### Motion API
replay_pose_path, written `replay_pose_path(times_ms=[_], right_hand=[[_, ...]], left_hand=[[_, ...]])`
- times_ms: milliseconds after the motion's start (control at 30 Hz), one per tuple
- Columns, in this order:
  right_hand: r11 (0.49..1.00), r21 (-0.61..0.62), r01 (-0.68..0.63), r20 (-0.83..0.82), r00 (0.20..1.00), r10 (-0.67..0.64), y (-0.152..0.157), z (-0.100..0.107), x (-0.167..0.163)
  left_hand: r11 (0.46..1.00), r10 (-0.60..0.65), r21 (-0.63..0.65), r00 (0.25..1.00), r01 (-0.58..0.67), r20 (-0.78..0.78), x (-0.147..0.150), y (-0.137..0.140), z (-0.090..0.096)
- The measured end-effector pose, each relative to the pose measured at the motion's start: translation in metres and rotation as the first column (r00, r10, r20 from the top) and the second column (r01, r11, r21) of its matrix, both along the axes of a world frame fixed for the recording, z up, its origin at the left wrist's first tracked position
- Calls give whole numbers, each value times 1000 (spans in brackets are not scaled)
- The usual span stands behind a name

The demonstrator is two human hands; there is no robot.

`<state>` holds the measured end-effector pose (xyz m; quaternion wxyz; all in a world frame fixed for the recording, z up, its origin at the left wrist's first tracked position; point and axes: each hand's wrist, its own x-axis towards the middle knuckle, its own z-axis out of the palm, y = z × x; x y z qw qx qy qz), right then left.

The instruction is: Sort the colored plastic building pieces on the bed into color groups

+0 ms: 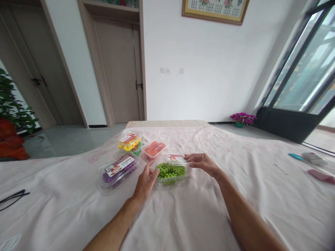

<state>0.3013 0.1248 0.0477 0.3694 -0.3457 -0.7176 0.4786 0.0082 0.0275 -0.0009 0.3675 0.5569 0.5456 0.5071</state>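
A clear plastic container (170,180) of green toy pieces (171,170) lies on the bed in front of me. Its clear lid (174,158), with a red and white label, is tilted up at the far side. My left hand (147,179) grips the container's left side, thumb by the rim. At the lid's right edge, the bent fingers of my right hand (202,163) hold on. Close by on the left are a container of purple pieces (119,170), one of orange-pink pieces (155,148), and yellow pieces (130,143) in a container on top of another with green ones.
The pale sheet (199,216) is wrinkled. Dark-framed glasses (14,199) lie at the far left. A blue object (296,157), a white object (314,158) and a pink object (321,175) rest at the right. Beyond the bed are doors and a plain wall.
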Motion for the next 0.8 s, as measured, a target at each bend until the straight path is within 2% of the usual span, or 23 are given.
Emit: replay_pose_path(times_ms=[133,333,400,467,533,600,700,800], right_hand=[[997,4,-73,56,996,73,-4,9,-7],[984,32,-174,170,971,166,-16,23,-20],[993,52,-109,169,981,99,-15,22,-23],[993,97,62,128,989,-74,-11,16,-26],[951,183,249,149,949,-278,-4,6,-30],[903,281,324,246,886,-394,2,-5,-33],[897,338,285,335,854,-397,8,-17,-37],[919,249,307,327,866,-378,9,-24,-39]], left_hand=[[1000,6,-22,1000,-6,16,3,-1,7],[997,0,-79,991,11,134,5,3,5],[996,1,-88,987,13,161,6,3,5],[995,1,-99,984,16,176,7,2,6],[993,-7,-111,986,26,168,7,2,6],[992,-15,-121,991,32,135,7,2,7],[991,-4,-132,997,13,73,8,1,7],[988,10,-152,996,3,90,10,-1,9]])
